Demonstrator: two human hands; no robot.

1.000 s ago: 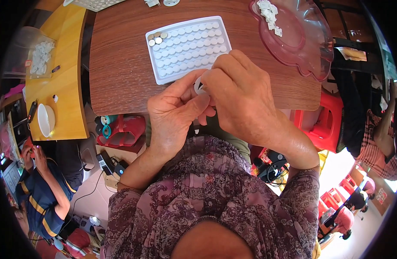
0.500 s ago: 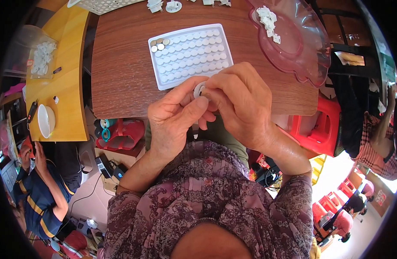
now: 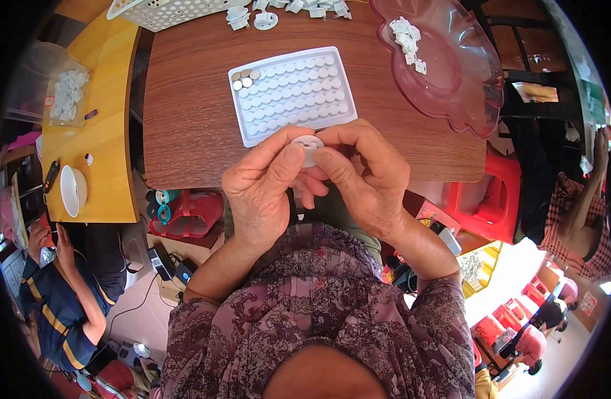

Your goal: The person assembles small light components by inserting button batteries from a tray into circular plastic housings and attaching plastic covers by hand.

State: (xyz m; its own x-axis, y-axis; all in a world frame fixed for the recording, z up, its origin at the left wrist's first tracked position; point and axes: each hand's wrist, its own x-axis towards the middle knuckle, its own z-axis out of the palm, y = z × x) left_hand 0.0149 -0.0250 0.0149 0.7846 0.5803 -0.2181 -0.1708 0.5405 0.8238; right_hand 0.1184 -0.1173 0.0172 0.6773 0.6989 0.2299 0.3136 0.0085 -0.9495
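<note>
A small round white plastic part (image 3: 309, 142) is held up at the near edge of the brown table. My left hand (image 3: 259, 193) pinches its left side between thumb and index finger. On its other side, my right hand (image 3: 372, 176) presses thumb and bent index finger to the edge. Small slots show on the part's face; its underside is hidden. Just beyond my fingers lies a white tray (image 3: 293, 98) with rows of round pockets. Several coin-like metal discs (image 3: 246, 82) sit in its far left corner.
A clear dark-red dish (image 3: 445, 73) with small white pieces (image 3: 406, 41) stands at right. White plastic parts (image 3: 265, 20) and a perforated basket (image 3: 166, 16) line the far edge. Left, a yellow table (image 3: 109, 133) bears a white bowl (image 3: 73, 191); another person (image 3: 66, 299) sits nearby.
The white part has turned so its slotted face shows more. My right hand has lowered slightly, its thumb now against the part's edge. The view has shifted a little.
</note>
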